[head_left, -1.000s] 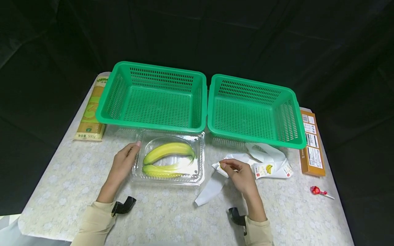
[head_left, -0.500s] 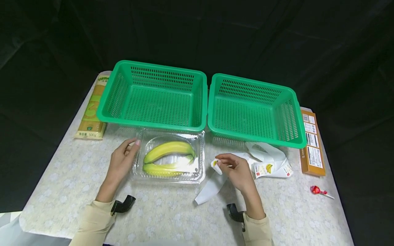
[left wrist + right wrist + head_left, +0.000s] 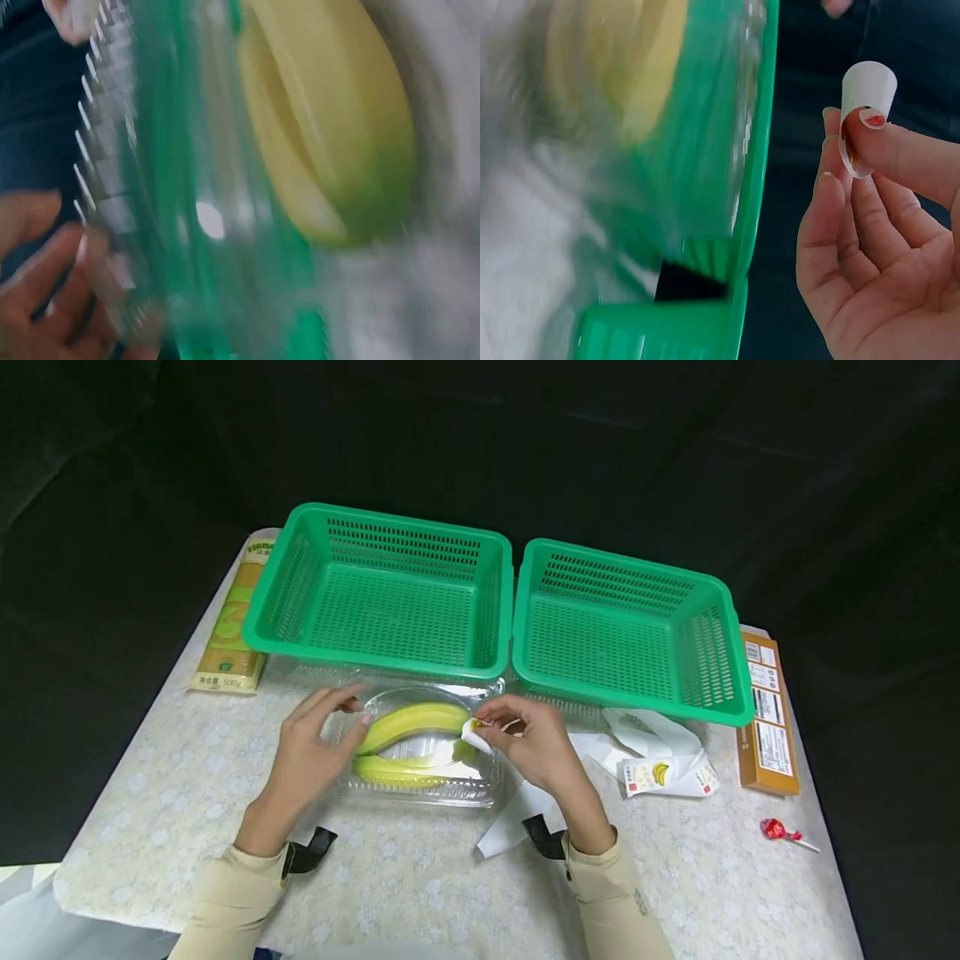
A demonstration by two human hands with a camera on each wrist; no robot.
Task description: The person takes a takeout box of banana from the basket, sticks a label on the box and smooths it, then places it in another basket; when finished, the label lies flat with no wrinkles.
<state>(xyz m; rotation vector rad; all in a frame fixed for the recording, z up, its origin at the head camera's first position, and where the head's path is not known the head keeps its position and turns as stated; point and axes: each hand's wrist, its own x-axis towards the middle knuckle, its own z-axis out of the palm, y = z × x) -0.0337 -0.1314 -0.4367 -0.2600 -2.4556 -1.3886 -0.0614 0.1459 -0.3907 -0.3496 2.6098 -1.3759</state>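
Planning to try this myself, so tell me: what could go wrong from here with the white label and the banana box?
The curled label in the right hand could cling to the fingers or fold onto itself. It might also wrinkle if pressed onto the box, whose edge is ridged. The white strip lies close to the black camera on the right wrist, so it could get dragged.

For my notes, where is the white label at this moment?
In the head view, the white label is pinched in the right hand, over the right side of the clear container, near the right end of the upper banana.
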